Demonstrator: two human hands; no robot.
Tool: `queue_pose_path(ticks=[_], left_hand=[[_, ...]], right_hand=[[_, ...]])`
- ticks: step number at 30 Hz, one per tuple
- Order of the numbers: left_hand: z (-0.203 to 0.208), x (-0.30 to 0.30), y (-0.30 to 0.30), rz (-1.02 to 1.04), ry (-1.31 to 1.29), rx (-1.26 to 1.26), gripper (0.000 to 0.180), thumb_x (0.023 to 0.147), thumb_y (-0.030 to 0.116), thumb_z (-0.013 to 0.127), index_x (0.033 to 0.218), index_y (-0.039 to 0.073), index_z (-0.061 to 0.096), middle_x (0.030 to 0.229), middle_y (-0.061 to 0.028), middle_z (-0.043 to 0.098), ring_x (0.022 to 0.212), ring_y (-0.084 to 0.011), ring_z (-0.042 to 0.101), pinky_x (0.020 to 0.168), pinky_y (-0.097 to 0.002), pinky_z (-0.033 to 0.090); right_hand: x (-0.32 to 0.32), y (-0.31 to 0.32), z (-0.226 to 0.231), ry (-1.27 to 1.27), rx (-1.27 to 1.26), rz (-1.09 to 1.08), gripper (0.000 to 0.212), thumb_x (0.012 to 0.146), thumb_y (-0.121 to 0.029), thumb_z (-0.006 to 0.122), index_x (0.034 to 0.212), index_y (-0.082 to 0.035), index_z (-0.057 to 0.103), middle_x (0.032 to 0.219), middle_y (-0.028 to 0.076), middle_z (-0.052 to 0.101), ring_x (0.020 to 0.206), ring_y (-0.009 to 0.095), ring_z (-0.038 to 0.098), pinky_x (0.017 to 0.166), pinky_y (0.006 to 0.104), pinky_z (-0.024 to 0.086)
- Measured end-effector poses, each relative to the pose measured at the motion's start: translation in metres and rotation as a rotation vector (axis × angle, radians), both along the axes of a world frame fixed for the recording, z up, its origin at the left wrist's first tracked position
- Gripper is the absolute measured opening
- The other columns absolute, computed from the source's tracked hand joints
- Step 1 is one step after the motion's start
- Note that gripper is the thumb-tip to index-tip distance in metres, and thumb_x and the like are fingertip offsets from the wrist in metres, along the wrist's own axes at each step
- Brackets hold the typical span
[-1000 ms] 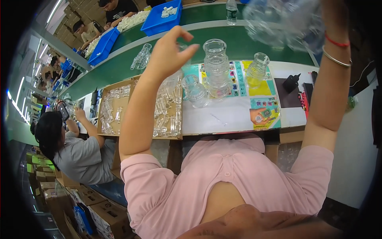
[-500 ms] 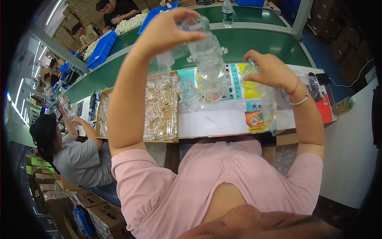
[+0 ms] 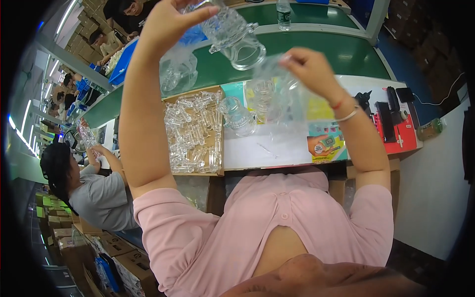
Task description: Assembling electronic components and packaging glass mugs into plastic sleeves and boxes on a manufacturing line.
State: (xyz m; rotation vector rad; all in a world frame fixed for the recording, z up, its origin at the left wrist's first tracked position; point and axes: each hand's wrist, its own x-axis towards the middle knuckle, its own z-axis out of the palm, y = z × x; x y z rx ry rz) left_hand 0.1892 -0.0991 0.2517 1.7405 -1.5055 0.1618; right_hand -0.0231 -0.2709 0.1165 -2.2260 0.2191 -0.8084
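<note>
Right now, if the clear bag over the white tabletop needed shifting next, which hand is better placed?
Probably the right hand: its fingertips pinch that bag. The left hand looks occupied, holding up a clear vessel.

From my feed I read this as a factory workshop: a long green tabletop [image 3: 326, 52] crosses the upper frame, co-workers [image 3: 109, 47] line it at upper left, clear parts [image 3: 193, 131] lie heaped near centre, cartons [image 3: 134, 265] crowd lower left.
</note>
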Motion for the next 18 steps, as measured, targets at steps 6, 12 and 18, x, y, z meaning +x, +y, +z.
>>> queue_pose_path(ticks=[6,12,18], left_hand=[[-0.089,0.027,-0.011,0.095,0.101,0.263,0.054,0.066,0.026,0.076,0.111,0.005,0.054,0.109,-0.0094,0.058,0.104,-0.0183,0.053,0.090,-0.0297,0.039],[-0.157,0.016,-0.032,0.036,0.145,0.556,0.057,0.063,0.024,0.077,0.112,0.004,0.053,0.112,-0.0120,0.057,0.108,-0.0231,0.052,0.093,-0.0325,0.038],[-0.129,-0.018,-0.004,0.121,0.079,0.448,0.058,0.062,0.021,0.077,0.112,0.004,0.053,0.113,-0.0094,0.057,0.103,-0.0201,0.053,0.085,-0.0300,0.042]], right_hand=[[-0.083,-0.024,0.068,-0.713,0.338,-0.230,0.021,0.084,-0.025,0.060,0.081,-0.004,0.060,0.070,-0.006,0.049,0.063,0.003,0.040,0.056,0.0171,0.032],[-0.166,-0.020,0.058,-0.372,0.111,-0.380,0.012,0.082,-0.013,0.056,0.081,-0.001,0.056,0.074,-0.004,0.049,0.066,0.002,0.040,0.060,0.0163,0.032],[-0.168,0.025,0.016,-0.110,0.121,0.051,0.005,0.070,0.002,0.054,0.074,0.001,0.051,0.076,0.006,0.055,0.066,0.013,0.051,0.060,0.0216,0.039]])
